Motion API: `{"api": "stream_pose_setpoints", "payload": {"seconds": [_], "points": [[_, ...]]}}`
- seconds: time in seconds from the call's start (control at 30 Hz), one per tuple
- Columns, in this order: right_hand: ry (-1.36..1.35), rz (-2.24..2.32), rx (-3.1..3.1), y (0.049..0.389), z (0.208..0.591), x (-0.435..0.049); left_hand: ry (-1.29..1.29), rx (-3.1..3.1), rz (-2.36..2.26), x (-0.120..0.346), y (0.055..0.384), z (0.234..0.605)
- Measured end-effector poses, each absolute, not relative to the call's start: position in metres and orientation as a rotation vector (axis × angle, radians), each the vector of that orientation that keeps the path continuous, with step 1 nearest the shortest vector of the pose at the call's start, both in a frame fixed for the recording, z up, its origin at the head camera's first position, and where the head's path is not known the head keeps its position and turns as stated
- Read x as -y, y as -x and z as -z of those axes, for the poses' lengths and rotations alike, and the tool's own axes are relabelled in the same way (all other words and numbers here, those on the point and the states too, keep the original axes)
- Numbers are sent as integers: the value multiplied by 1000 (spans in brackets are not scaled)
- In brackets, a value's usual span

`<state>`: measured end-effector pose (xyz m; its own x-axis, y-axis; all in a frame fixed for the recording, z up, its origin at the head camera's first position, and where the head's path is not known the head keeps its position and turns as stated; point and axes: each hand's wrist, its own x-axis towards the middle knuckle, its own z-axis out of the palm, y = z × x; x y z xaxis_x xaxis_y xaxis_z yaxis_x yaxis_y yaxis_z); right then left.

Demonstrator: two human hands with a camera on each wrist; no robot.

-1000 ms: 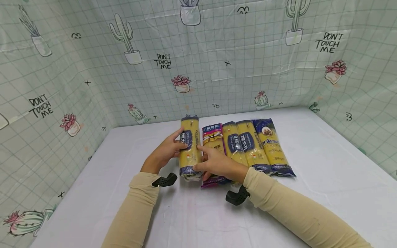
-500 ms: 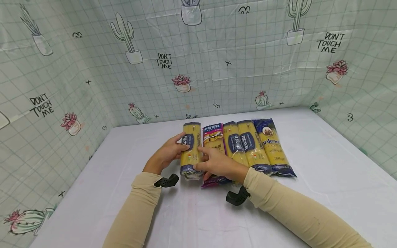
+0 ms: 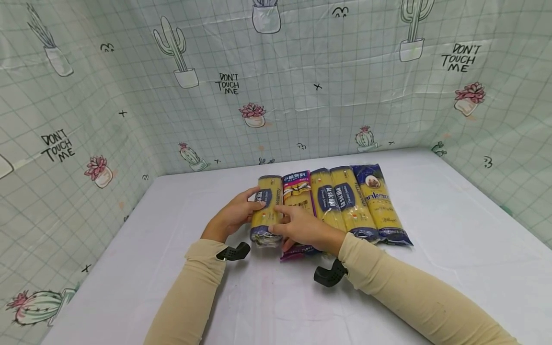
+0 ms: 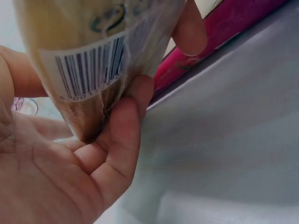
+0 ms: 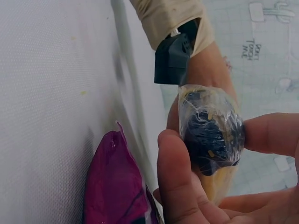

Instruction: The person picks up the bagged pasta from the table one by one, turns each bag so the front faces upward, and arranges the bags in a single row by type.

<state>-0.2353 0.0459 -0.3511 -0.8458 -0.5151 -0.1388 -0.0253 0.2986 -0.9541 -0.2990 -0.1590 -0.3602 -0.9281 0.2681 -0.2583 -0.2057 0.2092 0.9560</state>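
Both hands hold a yellow spaghetti pack (image 3: 271, 184) with dark blue ends, at the left of a row of packs. My left hand (image 3: 233, 213) grips its left side, thumb on top. The left wrist view shows curled fingers under the pack by its barcode (image 4: 91, 65). My right hand (image 3: 308, 230) pinches the near right part; in the right wrist view, finger and thumb flank the crinkled clear end (image 5: 212, 130). The pack is lifted off the table, beside a purple-trimmed pasta pack (image 3: 297, 191), which the right hand partly covers.
Right of the purple pack lie two more spaghetti packs with blue labels (image 3: 328, 223), then a blue-and-yellow pasta pack (image 3: 379, 191). They lie side by side on a white-covered table (image 3: 276, 306). A cactus-print curtain (image 3: 276, 62) rises behind and at the sides.
The far end of the held spaghetti pack has come down and shifted right, towards the purple pack. My left hand has moved slightly right with it; the right hand has barely moved.
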Motion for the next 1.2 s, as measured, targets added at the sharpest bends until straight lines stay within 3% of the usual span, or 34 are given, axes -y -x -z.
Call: {"api": "stream_pose_setpoints", "payload": {"seconds": [0.33, 1.2], "points": [[653, 1427, -2150, 236, 357, -46, 18, -2201, -1680, 155, 299, 362], [614, 1355, -2129, 236, 347, -50, 31, -2503, -1435, 155, 299, 361]]}}
